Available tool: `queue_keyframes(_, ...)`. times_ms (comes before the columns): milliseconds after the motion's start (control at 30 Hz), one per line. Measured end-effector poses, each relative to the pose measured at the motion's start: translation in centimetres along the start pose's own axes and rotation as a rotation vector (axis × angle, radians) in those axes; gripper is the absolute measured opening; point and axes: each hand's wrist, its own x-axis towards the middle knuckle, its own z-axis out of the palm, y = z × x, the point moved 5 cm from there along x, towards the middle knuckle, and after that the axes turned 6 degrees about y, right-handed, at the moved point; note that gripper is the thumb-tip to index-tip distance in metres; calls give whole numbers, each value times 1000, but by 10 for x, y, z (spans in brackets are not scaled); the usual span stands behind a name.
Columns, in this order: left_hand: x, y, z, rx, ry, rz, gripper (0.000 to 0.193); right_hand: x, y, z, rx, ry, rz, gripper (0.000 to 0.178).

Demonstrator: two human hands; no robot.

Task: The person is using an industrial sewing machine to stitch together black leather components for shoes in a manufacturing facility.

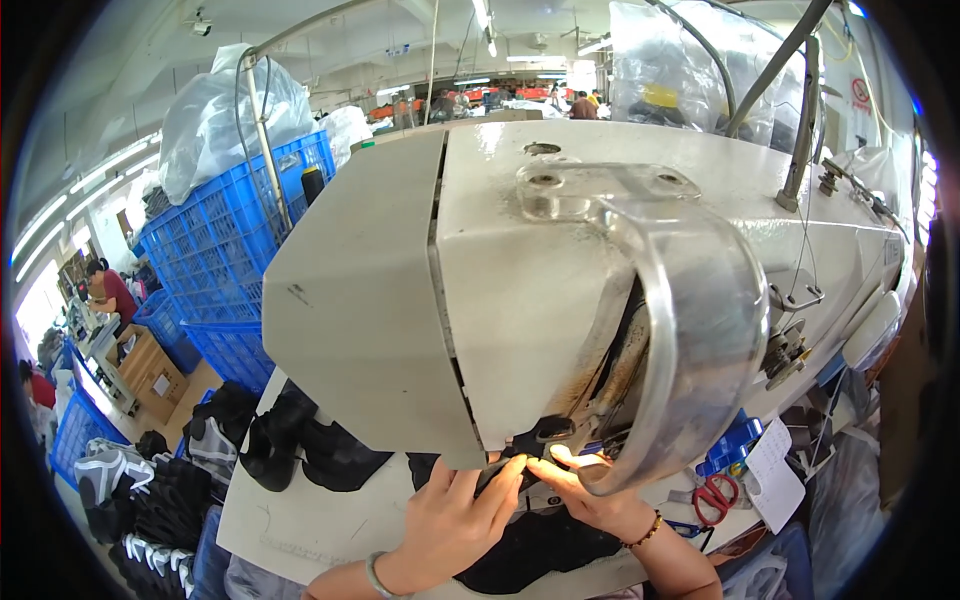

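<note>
Black shoe piece (530, 545) lies flat on the desk (300, 520) right under the sewing machine head (520, 290), its far edge pushed in to the needle area. Left hand (450, 520) is pressed down on it w/ fingers spread fwd, fingertips at the dark presser foot (540, 432); right hand (590, 495) pinches the same edge from the other side, thumb and forefinger closed on the material. Judging by the pose, both hands keep the piece flat and steer it, one each side of the stitch line. Needle itself hidden behind the clear curved guard (690, 330), which sits btwn face and needle, prob. as a shield.

Red-handled scissors (715, 497) lie on the desk just right of the right wrist, close at hand, next to a white paper tag (775, 470).

Left part of desk: more black shoe pieces (300, 440) heaped near the edge, well apart from the hands. Below it, grey-black shoes (130, 480) piled on the floor side.

Containers: stacked blue crates (230, 240) behind-left, contents not visible through the mesh; big clear plastic bag (225, 110) bulges on top, contents unclear. Cardboard box (155, 375) farther left, closed.
</note>
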Motion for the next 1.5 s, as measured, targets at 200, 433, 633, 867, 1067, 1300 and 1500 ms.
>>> queue_keyframes(200, 13, 4, -3, -8, -23, -43, 22, 6, 13, -5, 290, 9, 199, 37)
queue_keyframes(433, 15, 5, 5, -49, -6, 1, 26, 5, 16, -7, 329, 4, 265, 34)
queue_keyframes(633, 12, 5, 6, -76, 13, 45, 26, -7, 15, -3, 375, -3, 334, 32)
queue_keyframes(867, 12, 6, 6, -93, -5, 25, 24, -7, 16, -2, 439, -3, 392, 29)
queue_keyframes(1067, 13, 8, 4, -85, -34, 12, 24, -7, 19, -2, 489, -6, 435, 27)
queue_keyframes(1300, 9, 5, 5, -81, -64, -32, 26, -7, 18, 2, 572, -10, 461, 25)
queue_keyframes(1500, 10, 3, 11, -152, 4, 12, 26, -9, 24, 3, 611, -8, 524, 23)
